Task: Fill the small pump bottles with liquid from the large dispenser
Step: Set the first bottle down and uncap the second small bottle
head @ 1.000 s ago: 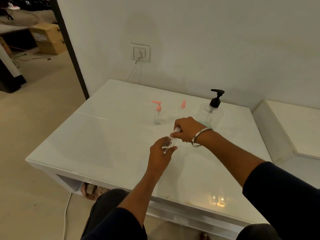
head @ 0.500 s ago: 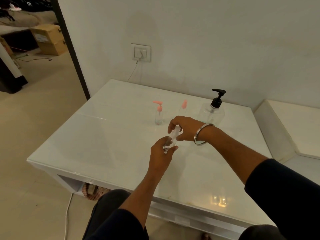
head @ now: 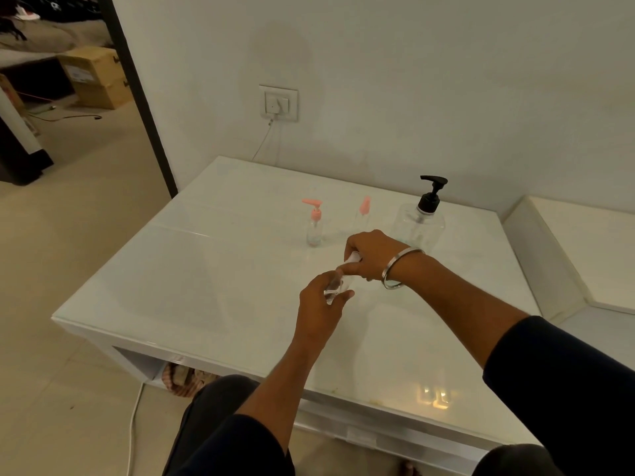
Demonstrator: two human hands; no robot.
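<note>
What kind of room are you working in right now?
Probably a room in a home, not a workshop. A low white glass-topped table stands against a plain wall with a switch socket, a doorway on the left opens onto tiled floor with cardboard boxes, and a white bench or platform adjoins the table.

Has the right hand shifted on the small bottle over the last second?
Yes. The right hand lifted slightly toward the large dispenser, then settled back; the net shift is small.

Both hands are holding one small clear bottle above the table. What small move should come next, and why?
Probably keep twisting the cap off. The left hand grips the small clear bottle by its body and the right hand pinches its white top, so it looks closed. The large dispenser stands just behind, ready for filling.
</note>
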